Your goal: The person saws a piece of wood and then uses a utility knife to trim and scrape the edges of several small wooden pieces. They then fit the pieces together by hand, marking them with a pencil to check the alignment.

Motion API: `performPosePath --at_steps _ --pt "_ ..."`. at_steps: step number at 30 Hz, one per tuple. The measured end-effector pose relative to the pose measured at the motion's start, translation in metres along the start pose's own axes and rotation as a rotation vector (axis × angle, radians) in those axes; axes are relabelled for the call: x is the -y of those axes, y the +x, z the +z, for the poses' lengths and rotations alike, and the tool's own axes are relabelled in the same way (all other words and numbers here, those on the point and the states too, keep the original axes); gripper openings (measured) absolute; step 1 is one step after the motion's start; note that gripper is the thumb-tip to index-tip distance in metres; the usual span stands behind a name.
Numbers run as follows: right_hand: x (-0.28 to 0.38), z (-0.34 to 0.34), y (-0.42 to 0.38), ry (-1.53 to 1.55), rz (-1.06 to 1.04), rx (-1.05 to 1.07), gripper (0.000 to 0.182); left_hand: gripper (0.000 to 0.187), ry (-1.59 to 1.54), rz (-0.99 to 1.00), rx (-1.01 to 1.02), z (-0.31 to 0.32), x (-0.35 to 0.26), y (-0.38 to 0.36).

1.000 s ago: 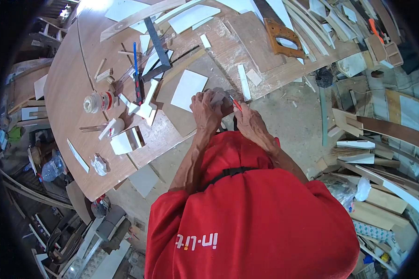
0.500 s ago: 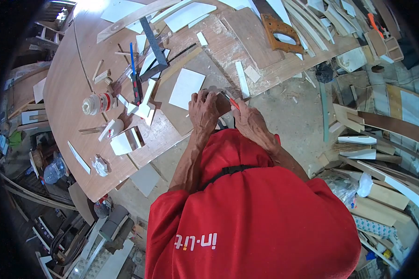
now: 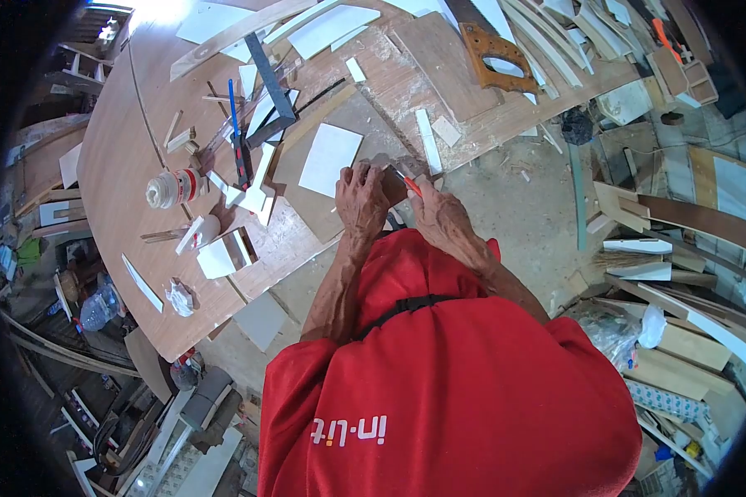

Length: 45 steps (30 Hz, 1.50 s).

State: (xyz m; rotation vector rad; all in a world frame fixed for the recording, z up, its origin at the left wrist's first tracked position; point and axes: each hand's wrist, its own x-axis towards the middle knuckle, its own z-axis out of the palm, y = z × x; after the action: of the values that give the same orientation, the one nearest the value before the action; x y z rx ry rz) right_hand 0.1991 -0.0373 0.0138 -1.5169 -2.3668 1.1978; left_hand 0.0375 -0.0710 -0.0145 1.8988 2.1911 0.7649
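My left hand (image 3: 362, 197) is closed on a small brown piece of board (image 3: 394, 189), held near the table's front edge. In my right hand (image 3: 442, 214) is a utility knife (image 3: 412, 184) with a red-orange handle; its tip points left against the board piece. My fingers hide much of the piece. Just beyond my left hand, a white rectangular panel (image 3: 330, 160) lies on a flat brown board (image 3: 302, 192). A narrow white strip (image 3: 428, 141) lies beyond my right hand.
On the table (image 3: 116, 199) are a handsaw (image 3: 497, 62), a dark try square (image 3: 272, 91), a blue-and-black tool (image 3: 239, 141), a jar (image 3: 172, 188) with a red label and several white offcuts. Timber pieces (image 3: 688, 331) are stacked at the right.
The knife and my right hand have shifted slightly left, near the board piece. My left hand keeps its hold with almost no movement.
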Motion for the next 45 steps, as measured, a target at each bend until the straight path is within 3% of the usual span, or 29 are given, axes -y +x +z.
performPosePath --at_steps 8,10,14,25,34,45 --pt "0.009 -0.010 0.000 0.025 0.013 0.050 0.032 0.019 0.004 0.019 -0.005 0.002 0.002 -0.001" --pt "0.017 -0.017 -0.002 -0.077 -0.068 0.050 0.029 0.020 0.013 0.044 -0.033 0.004 0.003 -0.001" --pt "0.019 -0.014 0.000 -0.158 -0.039 0.076 0.027 0.021 0.024 0.042 -0.016 0.004 0.003 -0.001" --pt "0.017 -0.001 0.008 -0.033 0.006 0.011 0.023 0.039 0.034 0.088 -0.012 0.010 0.009 -0.005" --pt "0.005 0.006 0.008 0.049 0.112 0.057 0.028 0.025 0.009 0.079 -0.010 0.006 0.008 -0.003" --pt "0.010 -0.001 0.003 -0.035 0.015 0.005 0.027 0.029 0.037 0.075 -0.027 0.012 0.011 -0.004"
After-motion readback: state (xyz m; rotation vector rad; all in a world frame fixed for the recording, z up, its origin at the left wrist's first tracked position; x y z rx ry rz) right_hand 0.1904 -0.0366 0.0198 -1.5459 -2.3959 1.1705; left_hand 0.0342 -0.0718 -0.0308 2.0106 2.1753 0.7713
